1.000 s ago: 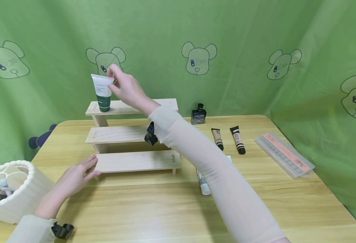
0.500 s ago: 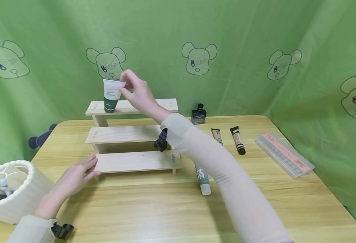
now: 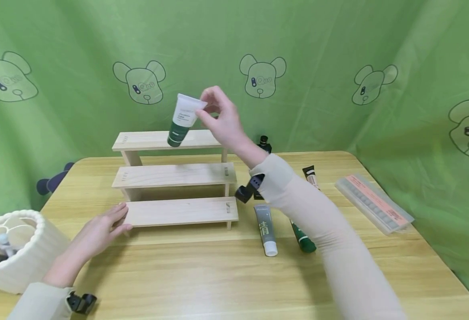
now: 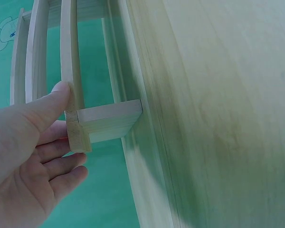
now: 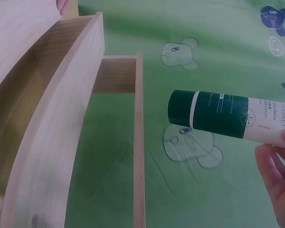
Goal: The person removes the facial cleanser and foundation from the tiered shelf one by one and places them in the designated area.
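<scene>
My right hand (image 3: pixel 224 118) pinches the crimped end of a white and green cream tube (image 3: pixel 182 119). The tube hangs tilted, green cap down, over the top tier of a three-tier wooden shelf (image 3: pixel 174 174). In the right wrist view, a gap shows between the tube (image 5: pixel 223 114) and the top board. My left hand (image 3: pixel 100 231) grips the left end of the lowest board. In the left wrist view, its thumb lies on one face of that board (image 4: pixel 72 61) and its fingers curl behind.
Right of the shelf lie a grey tube (image 3: pixel 265 229), a green-capped tube (image 3: pixel 304 240) partly under the right sleeve, and a black-ended tube (image 3: pixel 310 174). A dark bottle (image 3: pixel 264 144) stands behind. A clear case (image 3: pixel 372 202) lies far right; a white basket (image 3: pixel 38 253) with brushes stands left.
My right hand has carried the cream tube rightward along the top tier and up off it, and the tube now tilts more. The left hand has stayed in place.
</scene>
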A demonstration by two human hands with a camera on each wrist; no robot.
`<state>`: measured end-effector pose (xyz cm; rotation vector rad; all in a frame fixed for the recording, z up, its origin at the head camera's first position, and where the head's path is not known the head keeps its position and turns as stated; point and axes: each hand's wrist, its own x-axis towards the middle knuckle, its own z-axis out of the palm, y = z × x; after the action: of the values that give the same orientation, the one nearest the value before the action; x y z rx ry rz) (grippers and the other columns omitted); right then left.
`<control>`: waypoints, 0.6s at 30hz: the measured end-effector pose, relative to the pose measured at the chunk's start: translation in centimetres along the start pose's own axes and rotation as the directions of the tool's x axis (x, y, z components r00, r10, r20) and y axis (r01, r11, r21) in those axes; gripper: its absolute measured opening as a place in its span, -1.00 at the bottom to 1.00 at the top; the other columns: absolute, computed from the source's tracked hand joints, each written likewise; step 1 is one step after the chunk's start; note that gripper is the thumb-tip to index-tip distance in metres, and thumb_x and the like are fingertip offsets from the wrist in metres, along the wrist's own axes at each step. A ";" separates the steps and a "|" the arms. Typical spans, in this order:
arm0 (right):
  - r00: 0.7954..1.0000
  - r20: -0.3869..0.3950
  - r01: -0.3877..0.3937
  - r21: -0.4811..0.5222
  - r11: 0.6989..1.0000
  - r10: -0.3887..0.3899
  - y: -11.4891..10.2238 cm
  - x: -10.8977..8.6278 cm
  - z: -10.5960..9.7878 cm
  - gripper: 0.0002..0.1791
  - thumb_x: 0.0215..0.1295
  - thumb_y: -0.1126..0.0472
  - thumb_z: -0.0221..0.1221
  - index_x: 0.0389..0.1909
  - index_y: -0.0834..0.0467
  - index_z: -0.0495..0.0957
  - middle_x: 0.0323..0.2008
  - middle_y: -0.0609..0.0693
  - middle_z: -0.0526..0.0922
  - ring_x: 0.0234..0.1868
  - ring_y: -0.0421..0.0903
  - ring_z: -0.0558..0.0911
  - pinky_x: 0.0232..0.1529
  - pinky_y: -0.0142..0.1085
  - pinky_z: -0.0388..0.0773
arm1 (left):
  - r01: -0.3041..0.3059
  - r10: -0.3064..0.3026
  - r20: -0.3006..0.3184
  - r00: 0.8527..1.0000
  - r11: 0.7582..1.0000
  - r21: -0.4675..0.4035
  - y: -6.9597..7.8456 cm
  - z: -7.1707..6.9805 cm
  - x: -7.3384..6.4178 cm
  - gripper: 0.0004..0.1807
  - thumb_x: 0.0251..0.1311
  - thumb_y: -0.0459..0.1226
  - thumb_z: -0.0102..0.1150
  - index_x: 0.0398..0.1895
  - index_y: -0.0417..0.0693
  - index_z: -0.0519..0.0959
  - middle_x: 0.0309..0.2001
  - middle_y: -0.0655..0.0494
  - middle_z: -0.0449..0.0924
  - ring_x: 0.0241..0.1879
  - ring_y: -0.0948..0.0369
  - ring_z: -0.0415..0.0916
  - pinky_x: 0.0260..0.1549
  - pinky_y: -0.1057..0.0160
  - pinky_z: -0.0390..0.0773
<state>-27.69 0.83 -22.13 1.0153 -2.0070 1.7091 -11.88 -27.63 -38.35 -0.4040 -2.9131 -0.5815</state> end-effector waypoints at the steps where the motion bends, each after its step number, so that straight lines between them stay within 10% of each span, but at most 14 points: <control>1: 1.000 -0.008 0.004 -0.001 1.000 -0.004 0.1 -0.2 -0.5 -0.80 0.16 0.52 0.12 -0.26 0.31 0.33 -0.30 0.12 0.53 -0.35 -0.01 0.55 -0.39 -0.19 0.62 | 0.000 0.000 0.000 1.000 1.000 0.001 0.0 0.0 0.0 -0.41 0.14 -0.24 0.21 0.12 -0.50 0.35 0.19 -0.38 0.25 0.14 -0.28 0.22 0.08 -0.21 0.24; 18: 0.994 -0.097 -0.067 -0.081 0.994 0.059 1.1 -7.3 -8.9 -0.75 0.14 0.53 0.13 -0.18 0.39 0.33 -0.34 0.16 0.56 -0.40 -0.02 0.56 -0.47 -0.34 0.60 | 0.013 -0.013 0.015 1.000 1.000 0.013 0.1 -0.1 0.1 -0.41 0.15 -0.24 0.20 0.13 -0.50 0.33 0.20 -0.37 0.22 0.15 -0.28 0.20 0.10 -0.21 0.22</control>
<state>-25.15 11.52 -25.48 0.8367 -2.0517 1.6563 -11.90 -27.52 -38.24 -0.3900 -2.9345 -0.5633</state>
